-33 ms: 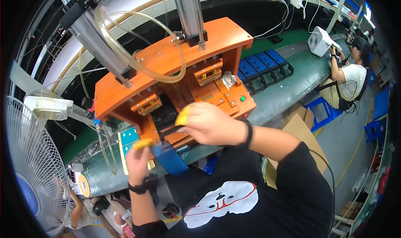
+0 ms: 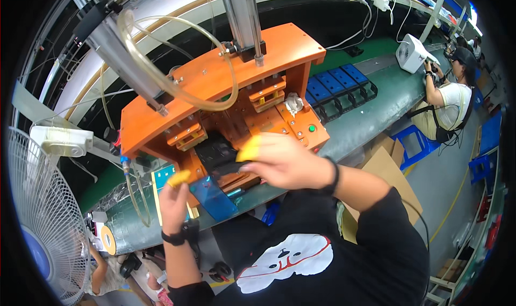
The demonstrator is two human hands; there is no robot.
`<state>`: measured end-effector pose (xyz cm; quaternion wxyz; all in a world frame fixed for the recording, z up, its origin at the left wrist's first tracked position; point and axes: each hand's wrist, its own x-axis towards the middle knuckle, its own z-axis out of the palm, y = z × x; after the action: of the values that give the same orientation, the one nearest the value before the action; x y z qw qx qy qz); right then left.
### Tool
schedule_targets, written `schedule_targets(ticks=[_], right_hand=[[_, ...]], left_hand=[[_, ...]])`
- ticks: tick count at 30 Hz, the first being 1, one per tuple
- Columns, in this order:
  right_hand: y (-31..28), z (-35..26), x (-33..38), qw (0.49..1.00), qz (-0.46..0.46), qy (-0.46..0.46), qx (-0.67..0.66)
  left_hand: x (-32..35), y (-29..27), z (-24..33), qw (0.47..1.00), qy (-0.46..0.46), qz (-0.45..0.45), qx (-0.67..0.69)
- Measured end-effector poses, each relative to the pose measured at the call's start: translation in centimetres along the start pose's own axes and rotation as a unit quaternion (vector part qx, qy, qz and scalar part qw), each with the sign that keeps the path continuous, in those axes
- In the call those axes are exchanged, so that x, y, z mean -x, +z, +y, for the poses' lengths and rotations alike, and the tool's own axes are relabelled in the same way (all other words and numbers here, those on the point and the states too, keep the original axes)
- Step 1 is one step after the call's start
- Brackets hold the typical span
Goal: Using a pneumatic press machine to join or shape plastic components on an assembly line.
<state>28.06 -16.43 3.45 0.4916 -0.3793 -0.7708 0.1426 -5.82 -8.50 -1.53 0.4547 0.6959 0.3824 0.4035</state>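
Note:
A flat blue panel (image 2: 214, 197), blurred, is tilted at the front edge of an orange press (image 2: 236, 80). My left hand (image 2: 175, 203), with yellow finger covers, is closed at the panel's left corner. My right hand (image 2: 287, 161), also with yellow covers, pinches a dark strip (image 2: 230, 169) along the panel's far side. Blur hides whether strip and panel are one piece. Just beyond, a black part (image 2: 214, 149) lies in the press bed, under the left pressing block (image 2: 187, 136).
Blue panels in black frames (image 2: 344, 83) lie right of the press, which has a green button (image 2: 312, 128). A large fan (image 2: 48, 214) and a tape roll (image 2: 108, 239) are at left. A co-worker (image 2: 454, 99) sits far right beside a white fan (image 2: 413, 53).
My right hand has moved right and slightly down. My left hand has shifted a little left. The blue panel has changed its tilt, and more of the black part shows.

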Motion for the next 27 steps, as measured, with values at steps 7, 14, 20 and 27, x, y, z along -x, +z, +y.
schedule_targets(ticks=[7,14,20,27], right_hand=[[-14.9,3.1,15.5,0.819,0.309,0.287,-0.388],[-22.9,23.5,19.3,0.658,0.490,0.339,-0.460],[-24.9,42.6,9.8,0.624,0.541,0.422,-0.375],[-20.3,45.2,-0.3,0.820,0.065,0.474,0.313]], left_hand=[[-9.9,0.2,-0.7,0.949,-0.077,-0.102,-0.289],[-12.2,0.0,-3.8,0.930,0.033,-0.074,-0.359],[-14.0,0.1,-4.5,0.917,0.004,-0.061,-0.395],[-15.2,0.4,-4.2,0.919,-0.009,-0.057,-0.390]])
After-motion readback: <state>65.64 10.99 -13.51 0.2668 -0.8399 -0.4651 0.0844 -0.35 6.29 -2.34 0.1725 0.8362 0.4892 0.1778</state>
